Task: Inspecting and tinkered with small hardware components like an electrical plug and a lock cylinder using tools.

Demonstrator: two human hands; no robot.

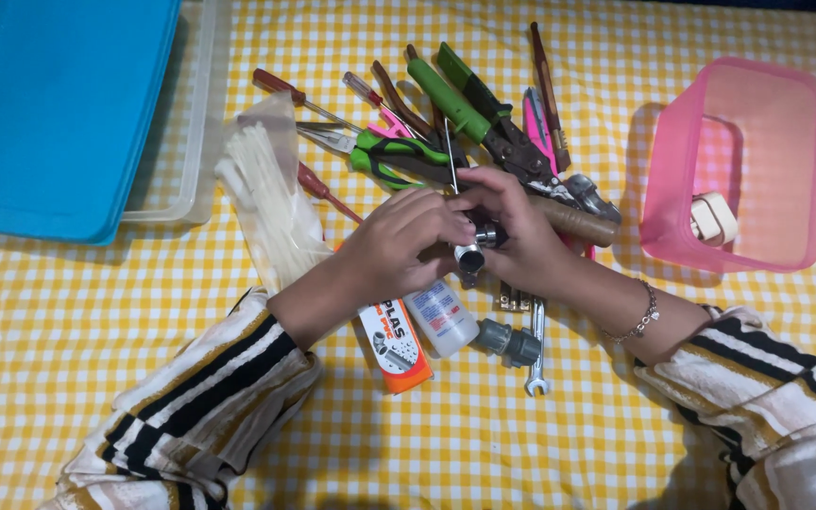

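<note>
While both hands meet above the pile of hand tools (465,132), the small metal fitting (477,247) sits between them, just below that pile on the yellow checked cloth (521,425). Left hand (399,241): fingers curled around the fitting from its left side, grasping it. Right hand (521,236): fingertips pinched on the fitting's right end, also grasping it.

Placement relative to the fitting:
- Directly below, touching each other: a white plastic bottle (441,316) and an orange tube (397,345).
- Below right: a grey pipe connector (512,342) beside a small open-end spanner (536,349).
- Left: a clear bag of white cable ties (266,198).
- Far left: a blue lid (59,113) resting on a clear box (191,123).
- Far right: a pink container (739,161) holding a white tape roll (713,219).
</note>
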